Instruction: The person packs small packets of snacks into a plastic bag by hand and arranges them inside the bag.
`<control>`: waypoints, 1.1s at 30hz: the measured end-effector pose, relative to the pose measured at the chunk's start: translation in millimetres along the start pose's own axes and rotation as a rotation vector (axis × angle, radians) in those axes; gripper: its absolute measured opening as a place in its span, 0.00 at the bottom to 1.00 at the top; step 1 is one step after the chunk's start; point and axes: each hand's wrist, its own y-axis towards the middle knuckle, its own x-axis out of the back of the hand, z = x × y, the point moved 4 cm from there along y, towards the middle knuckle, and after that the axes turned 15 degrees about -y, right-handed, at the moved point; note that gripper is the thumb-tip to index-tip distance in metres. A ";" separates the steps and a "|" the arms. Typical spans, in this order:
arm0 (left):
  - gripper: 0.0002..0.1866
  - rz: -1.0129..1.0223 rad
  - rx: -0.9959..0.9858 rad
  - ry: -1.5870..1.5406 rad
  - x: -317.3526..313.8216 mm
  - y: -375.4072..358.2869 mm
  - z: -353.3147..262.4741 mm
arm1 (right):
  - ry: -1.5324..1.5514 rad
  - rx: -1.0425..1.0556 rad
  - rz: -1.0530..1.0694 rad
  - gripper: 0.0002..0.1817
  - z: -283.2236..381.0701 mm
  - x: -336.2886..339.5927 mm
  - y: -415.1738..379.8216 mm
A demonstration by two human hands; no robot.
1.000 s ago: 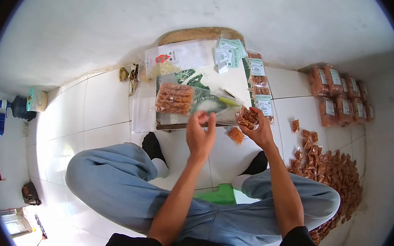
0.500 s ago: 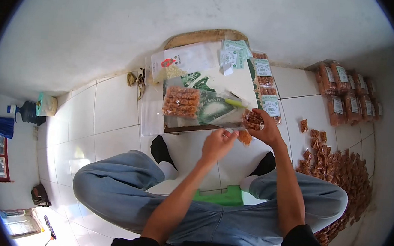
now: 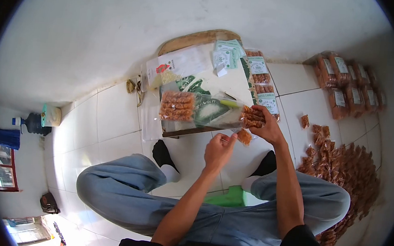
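Note:
My left hand (image 3: pixel 219 151) is closed, its fingertips at the edge of a small clear packet of orange-brown snack (image 3: pixel 244 137). A thin shiny thing shows at those fingers, too small to make out. With its fingers wrapped round a stack of brown snack packets (image 3: pixel 252 116), my right hand (image 3: pixel 267 127) is at the right end of a long clear plastic bag (image 3: pixel 216 117). Another stack of snack packets (image 3: pixel 177 105) lies by the bag's left end. A light green tool, perhaps a cutter (image 3: pixel 229 103), lies on the low table (image 3: pixel 230 81).
Green-and-white printed labels (image 3: pixel 225 56) and a white plastic bag with a red print (image 3: pixel 178 61) lie on the table. Labelled snack packs (image 3: pixel 267 101) line its right edge. Filled packs (image 3: pixel 343 88) stand by the wall, and a heap of small packets (image 3: pixel 340 180) covers the floor at right.
The view has shifted slightly. My right hand has turned the stack of packets a little, so its rows show more clearly. My left hand stays by the small packet.

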 end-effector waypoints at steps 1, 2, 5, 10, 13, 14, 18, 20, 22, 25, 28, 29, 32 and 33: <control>0.27 -0.072 -0.089 0.067 10.1 1.3 -6.3 | 0.009 -0.002 -0.005 0.37 0.7 -0.9 1.6; 0.26 -0.092 -0.115 0.105 17.7 3.4 -10.5 | 0.022 -0.014 0.016 0.37 1.1 -2.9 3.6; 0.25 -0.138 -0.183 0.189 33.2 6.5 -24.5 | 0.050 -0.030 0.082 0.38 1.6 -7.7 12.8; 0.25 -0.066 -0.233 0.323 22.1 4.6 -33.8 | 0.003 -0.065 0.097 0.39 -12.0 -16.7 20.8; 0.26 0.003 -0.225 0.428 -1.1 6.0 -35.9 | 0.155 -0.131 0.035 0.40 -18.5 -13.4 20.8; 0.27 0.009 -0.215 0.454 -9.0 7.6 -35.2 | 0.151 -0.173 0.019 0.40 -20.3 -8.8 18.6; 0.28 0.037 -0.095 0.580 -30.4 11.1 -52.6 | 0.049 -0.149 -0.066 0.39 -31.7 -6.8 18.8; 0.28 0.006 -0.123 0.608 -35.5 19.4 -48.5 | -0.020 -0.147 -0.062 0.39 -28.9 -8.1 16.1; 0.28 -0.024 -0.153 0.641 -36.7 26.4 -44.9 | -0.085 -0.146 -0.062 0.39 -18.8 -6.6 12.7; 0.25 -0.027 -0.169 0.683 -36.4 32.5 -41.1 | -0.194 -0.096 -0.097 0.38 -7.6 -2.4 10.1; 0.21 -0.044 -0.215 0.700 -38.2 33.9 -37.3 | -0.207 -0.066 -0.106 0.37 -5.3 0.2 7.9; 0.19 -0.053 -0.223 0.690 -38.8 34.5 -35.4 | -0.175 -0.034 -0.094 0.37 -4.8 0.4 7.0; 0.16 -0.087 -0.232 0.648 -38.7 27.7 -36.2 | -0.181 0.006 -0.066 0.36 5.1 2.7 3.0; 0.14 -0.110 -0.234 0.616 -37.9 24.3 -37.3 | -0.217 0.013 -0.052 0.36 8.7 3.1 1.7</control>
